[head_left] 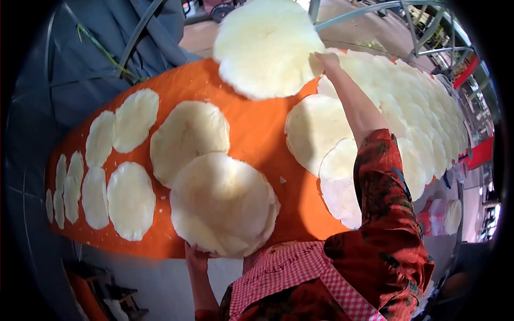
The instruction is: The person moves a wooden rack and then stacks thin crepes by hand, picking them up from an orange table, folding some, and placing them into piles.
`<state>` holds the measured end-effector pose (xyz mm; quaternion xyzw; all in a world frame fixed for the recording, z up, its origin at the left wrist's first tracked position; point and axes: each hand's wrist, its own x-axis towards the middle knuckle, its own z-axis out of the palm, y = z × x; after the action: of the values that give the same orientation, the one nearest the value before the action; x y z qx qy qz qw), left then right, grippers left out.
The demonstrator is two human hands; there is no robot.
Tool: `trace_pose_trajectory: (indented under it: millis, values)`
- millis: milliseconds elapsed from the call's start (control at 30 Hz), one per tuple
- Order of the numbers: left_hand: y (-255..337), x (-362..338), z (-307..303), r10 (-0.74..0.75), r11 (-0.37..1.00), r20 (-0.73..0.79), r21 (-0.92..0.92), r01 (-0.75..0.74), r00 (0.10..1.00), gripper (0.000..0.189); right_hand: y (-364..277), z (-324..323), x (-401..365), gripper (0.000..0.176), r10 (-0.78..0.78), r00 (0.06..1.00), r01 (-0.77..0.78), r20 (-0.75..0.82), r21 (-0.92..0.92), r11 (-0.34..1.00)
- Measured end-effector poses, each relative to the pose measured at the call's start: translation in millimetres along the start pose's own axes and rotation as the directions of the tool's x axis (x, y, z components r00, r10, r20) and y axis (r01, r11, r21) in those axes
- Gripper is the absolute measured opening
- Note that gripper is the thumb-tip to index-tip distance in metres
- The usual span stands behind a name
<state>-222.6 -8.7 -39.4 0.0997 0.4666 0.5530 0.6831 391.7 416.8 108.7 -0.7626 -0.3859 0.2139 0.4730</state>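
Note:
My right hand (326,63), arm stretched out, pinches the right edge of a large thin round sheet (267,48), pale and like a raw rice cracker. That sheet hangs above the far edge of the orange cloth (257,123), partly past it. My left hand (197,255) is at the near edge of the cloth, closed on the lower rim of a stack of round sheets (222,206); its fingertips are partly hidden under the stack. Another round sheet (187,136) lies partly beneath that stack. Two overlapping sheets (317,131) lie under and beside my right forearm.
Smaller round sheets (131,200) lie in rows on the left of the cloth. Overlapping sheets (412,101) cover the right side. Dark tarpaulin (101,37) hangs at the far left, with metal poles (375,8) at the back right. Small crumbs dot the cloth.

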Motion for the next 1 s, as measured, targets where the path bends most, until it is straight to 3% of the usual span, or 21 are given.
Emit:
trace_pose_trajectory:
  millis: [33, 67, 100, 133, 167, 200, 267, 333, 400, 467, 533, 567, 633, 667, 733, 800, 833, 867, 900, 967, 1000]
  values:
    - [-2.2, 2.2, 0.4, -0.002, 0.999, 0.007, -0.034, 0.002, 1.000, 0.065, 31.2, 10.2, 1.9, 0.047, 0.119, 0.993, -0.119, -0.009, -0.077, 0.990]
    - [-3.6, 1.6, 0.5, -0.005, 0.998, 0.014, -0.068, 0.005, 1.000, 0.063, 65.9, 32.6, -15.3, 0.054, -0.064, 0.971, -0.011, -0.231, -0.310, 0.951]
    - [-3.1, -1.7, 0.5, -0.034, 0.991, 0.035, -0.127, 0.039, 0.999, 0.059, 85.4, 48.5, -62.8, 0.048, -0.290, 0.942, 0.179, -0.168, -0.479, 0.859]
    - [-2.7, 0.4, 4.0, -0.057, 0.979, 0.071, -0.191, 0.069, 0.996, 0.055, 93.9, 69.8, -125.3, 0.037, -0.299, 0.952, 0.307, 0.071, -0.261, 0.915]
    - [-2.2, 6.4, 10.4, -0.071, 0.962, 0.113, -0.256, 0.098, 0.991, 0.052, 102.3, 91.1, -187.8, 0.027, -0.289, 0.902, 0.295, 0.320, 0.031, 0.955]
    - [-2.1, 8.9, 18.8, -0.055, 0.967, 0.127, -0.241, 0.085, 0.990, 0.053, 110.3, 112.1, -250.6, 0.018, -0.262, 0.803, 0.150, 0.535, 0.245, 0.958]
    - [-2.1, 11.8, 13.2, -0.105, 0.957, 0.081, -0.262, 0.122, 0.991, 0.055, 59.7, 107.6, -391.0, 0.042, -0.309, 0.412, 0.297, 0.857, 0.194, 0.935]
    - [-6.4, 26.6, -8.4, -0.155, 0.980, -0.024, -0.126, 0.151, 0.988, 0.051, 60.9, 122.8, -492.0, 0.054, -0.346, 0.275, 0.471, 0.897, 0.189, 0.862]
    - [10.4, 20.4, 24.7, -0.048, 0.996, 0.066, -0.075, 0.053, 0.997, 0.051, 37.5, 134.4, -546.4, 0.056, -0.513, 0.346, 0.653, 0.785, 0.191, 0.733]
    - [19.3, 20.4, 38.8, -0.037, 0.999, 0.094, 0.006, 0.037, 0.995, 0.044, 28.6, 141.5, -570.0, 0.056, -0.502, 0.390, 0.721, 0.772, 0.084, 0.688]
    - [21.8, 25.1, 32.8, -0.030, 0.998, 0.165, 0.059, 0.021, 0.986, 0.041, 25.1, 152.8, -574.1, 0.055, -0.300, 0.429, 0.688, 0.852, -0.093, 0.720]
    - [28.6, 22.3, 36.7, -0.058, 0.997, 0.130, 0.062, 0.050, 0.990, 0.036, 19.2, 156.6, -569.5, 0.050, -0.276, 0.433, 0.653, 0.858, -0.087, 0.752]
    - [26.2, 28.0, 19.0, -0.060, 0.995, 0.198, 0.089, 0.044, 0.978, 0.038, 6.3, 158.0, -552.9, 0.042, -0.227, 0.438, 0.585, 0.870, -0.084, 0.807]
    - [24.8, 27.1, 10.2, -0.064, 0.993, 0.233, 0.107, 0.040, 0.970, 0.039, 1.2, 159.9, -549.2, 0.036, -0.252, 0.448, 0.607, 0.858, -0.084, 0.790]
    - [28.6, 26.0, -3.9, 0.097, 0.969, 0.126, 0.213, -0.122, 0.987, 0.029, -16.6, 166.3, -527.3, 0.025, -0.332, 0.482, 0.663, 0.810, -0.089, 0.744]
    - [28.3, 48.8, -43.5, 0.426, 0.821, 0.112, 0.369, -0.435, 0.898, 0.017, -82.3, 160.1, -500.0, 0.015, -0.304, 0.477, 0.673, 0.824, -0.120, 0.730]
    - [41.1, 52.5, -53.6, 0.588, 0.630, 0.107, 0.561, -0.537, 0.802, 0.013, -113.3, 162.4, -481.2, 0.016, -0.280, 0.468, 0.665, 0.838, -0.125, 0.736]
    - [48.0, 63.1, -70.5, 0.700, 0.480, 0.092, 0.673, -0.562, 0.708, 0.012, -134.8, 171.9, -452.2, 0.019, -0.294, 0.435, 0.674, 0.851, -0.091, 0.733]
    - [54.8, 76.1, -86.6, 0.738, 0.420, 0.095, 0.709, -0.566, 0.668, 0.011, -168.6, 173.2, -431.6, 0.022, -0.300, 0.468, 0.599, 0.831, -0.049, 0.799]
    - [67.2, 90.6, -104.0, 0.771, 0.244, 0.164, 0.817, -0.523, 0.616, 0.010, -218.7, 177.8, -371.2, 0.027, -0.429, 0.504, 0.620, 0.750, 0.031, 0.784]
    - [72.4, 95.4, -108.4, 0.761, 0.121, 0.225, 0.873, -0.473, 0.609, 0.010, -253.2, 168.0, -361.8, 0.032, -0.341, 0.654, 0.493, 0.675, -0.039, 0.869]
